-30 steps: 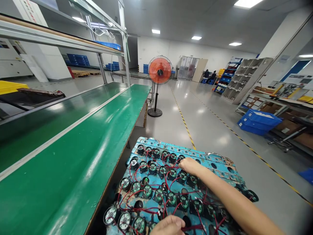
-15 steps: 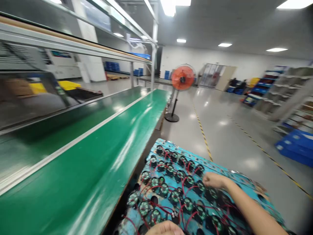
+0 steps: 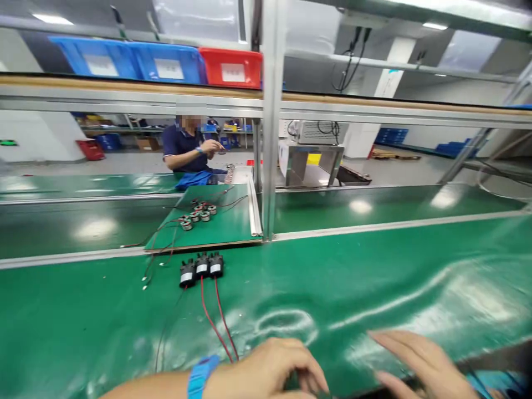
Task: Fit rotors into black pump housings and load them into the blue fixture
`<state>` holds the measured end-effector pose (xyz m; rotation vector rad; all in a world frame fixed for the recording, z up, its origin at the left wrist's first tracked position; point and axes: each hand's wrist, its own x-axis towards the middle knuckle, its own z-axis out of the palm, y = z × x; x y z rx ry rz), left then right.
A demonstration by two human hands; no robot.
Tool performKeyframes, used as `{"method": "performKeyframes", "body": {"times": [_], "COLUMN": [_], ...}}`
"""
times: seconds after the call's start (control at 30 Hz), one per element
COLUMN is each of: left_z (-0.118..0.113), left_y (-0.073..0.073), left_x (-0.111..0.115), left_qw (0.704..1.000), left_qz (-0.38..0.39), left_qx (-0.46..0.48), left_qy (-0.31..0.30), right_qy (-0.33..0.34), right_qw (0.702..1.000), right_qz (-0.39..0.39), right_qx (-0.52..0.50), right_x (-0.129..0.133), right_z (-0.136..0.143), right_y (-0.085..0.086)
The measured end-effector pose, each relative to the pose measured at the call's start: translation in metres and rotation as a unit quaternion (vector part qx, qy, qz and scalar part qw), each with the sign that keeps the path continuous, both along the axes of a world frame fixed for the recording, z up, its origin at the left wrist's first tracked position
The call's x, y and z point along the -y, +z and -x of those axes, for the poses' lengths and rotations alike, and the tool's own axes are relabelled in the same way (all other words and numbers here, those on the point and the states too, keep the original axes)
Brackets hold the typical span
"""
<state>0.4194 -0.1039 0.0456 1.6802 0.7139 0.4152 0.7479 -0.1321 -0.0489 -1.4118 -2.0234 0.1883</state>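
My left hand [image 3: 266,371], with a blue wrist strap [image 3: 201,374], is at the bottom middle over the green belt [image 3: 374,277]. Its fingers are curled, and what they hold, if anything, is hidden. My right hand [image 3: 419,363] lies blurred at the bottom right with its fingers stretched out over the belt's near edge. Three small black motors [image 3: 201,267] stand in a row on the belt ahead of my left hand. Their red wires [image 3: 220,321] trail back toward that hand. A corner of the blue tray [image 3: 486,382] shows at the lower right.
A green mat [image 3: 224,224] on the far lane carries several round parts [image 3: 198,213] and loose wires. A person in a dark shirt [image 3: 183,147] works across the line. A metal post [image 3: 270,122] rises mid-belt. Blue bins [image 3: 124,58] and a red bin [image 3: 230,66] sit on the shelf above.
The view has swung left, from the blue tray of motors and the aisle to the conveyor. Both hands have left the tray and now hover at the belt's near edge.
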Motion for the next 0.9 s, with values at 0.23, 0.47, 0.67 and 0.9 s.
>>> {"method": "performKeyframes", "body": {"times": [0.23,0.47,0.67,0.9], "left_z": [0.173,0.276,0.287,0.293], "left_y": [-0.022,-0.059,-0.063,-0.072], "left_x": [-0.056,-0.092,-0.113,-0.122], "left_qw": [0.857,0.834,0.846,0.855], "left_qz": [-0.271,-0.251,-0.215,-0.205], "left_qx": [-0.190,-0.288,-0.283,-0.249], "left_qy": [0.395,0.399,0.398,0.406], "right_qy": [0.276,0.312,0.274,0.215], "right_qw": [0.957,0.942,0.959,0.975], "right_qz": [-0.085,-0.119,-0.068,-0.052], "right_qx": [0.016,0.002,0.009,0.007], "right_x": [-0.168,-0.223,-0.226,-0.233], "right_z": [0.256,0.388,0.410,0.408], "right_y": [0.016,-0.012,-0.013,-0.022]}}
